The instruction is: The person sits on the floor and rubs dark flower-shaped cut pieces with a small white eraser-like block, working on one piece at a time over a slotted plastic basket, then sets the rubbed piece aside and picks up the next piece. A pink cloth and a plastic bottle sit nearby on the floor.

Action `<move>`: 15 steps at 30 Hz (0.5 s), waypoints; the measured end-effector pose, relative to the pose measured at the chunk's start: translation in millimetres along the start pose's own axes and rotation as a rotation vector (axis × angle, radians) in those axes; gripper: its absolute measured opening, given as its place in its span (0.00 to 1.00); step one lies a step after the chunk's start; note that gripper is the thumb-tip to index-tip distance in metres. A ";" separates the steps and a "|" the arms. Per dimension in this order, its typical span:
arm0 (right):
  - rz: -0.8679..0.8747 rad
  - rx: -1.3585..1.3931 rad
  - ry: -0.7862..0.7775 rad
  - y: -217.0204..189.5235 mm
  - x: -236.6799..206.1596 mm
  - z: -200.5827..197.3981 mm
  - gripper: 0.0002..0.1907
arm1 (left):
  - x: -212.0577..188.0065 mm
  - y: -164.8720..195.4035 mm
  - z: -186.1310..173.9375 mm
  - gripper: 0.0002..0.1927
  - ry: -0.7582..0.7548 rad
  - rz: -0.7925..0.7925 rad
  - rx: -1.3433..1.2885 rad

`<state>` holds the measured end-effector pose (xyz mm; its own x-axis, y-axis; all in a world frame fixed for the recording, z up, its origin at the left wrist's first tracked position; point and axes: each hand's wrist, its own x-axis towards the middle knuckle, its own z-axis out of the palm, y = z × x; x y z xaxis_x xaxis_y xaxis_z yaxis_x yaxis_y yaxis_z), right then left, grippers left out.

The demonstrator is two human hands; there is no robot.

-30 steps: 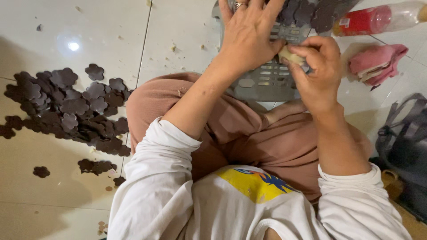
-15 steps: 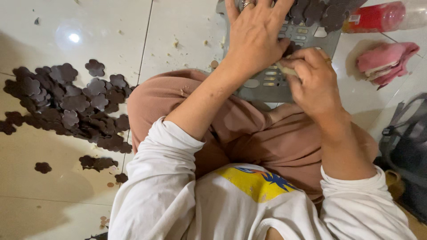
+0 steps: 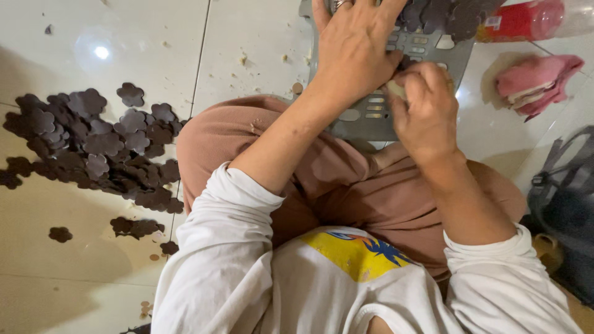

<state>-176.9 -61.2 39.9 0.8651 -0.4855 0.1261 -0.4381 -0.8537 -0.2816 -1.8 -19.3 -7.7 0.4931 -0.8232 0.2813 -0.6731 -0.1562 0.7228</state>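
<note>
Left hand [image 3: 356,52] spread flat, fingers wide, pressing down on a grey perforated sheet [image 3: 374,117] that leans from the tiled floor [image 3: 247,37] onto the knee. Right hand [image 3: 424,108] curled narrow just beside it, thumb and fingers pinched on a small pale piece [image 3: 396,88] at the sheet's face, knuckles touching the left palm's edge. Dark flower-shaped cutouts [image 3: 445,15] heaped on the sheet's upper end, partly cut off by the frame. Seated cross-legged in pinkish-brown trousers [image 3: 334,179] and a white long-sleeved shirt [image 3: 223,266] with a yellow print at the chest. A loose pile of the same dark flower-shaped pieces [image 3: 93,145] scattered over the floor to the left, a few strays lying apart nearer the camera. Pale crumbs dotted on the tiles near the sheet. To the right, a red bottle [image 3: 526,21], a folded pink cloth [image 3: 535,83] and a dark bag [image 3: 566,204] by the knee.
</note>
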 end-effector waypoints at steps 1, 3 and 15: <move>-0.004 0.022 -0.006 -0.3 0.1 -2.1 0.09 | 1.0 0.4 -0.6 0.41 0.013 0.000 0.048; -0.012 0.078 -0.028 -0.9 1.2 -7.4 0.09 | 2.3 0.9 -1.8 0.41 0.003 -0.017 0.089; 0.045 0.209 -0.134 18.1 5.3 -20.2 0.08 | 2.4 3.3 -7.2 0.42 0.004 0.004 0.071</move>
<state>-185.2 -82.9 54.6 0.8766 -0.4809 -0.0144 -0.4289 -0.7675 -0.4764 1.1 -17.9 -0.1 0.4926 -0.8218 0.2863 -0.7124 -0.1918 0.6750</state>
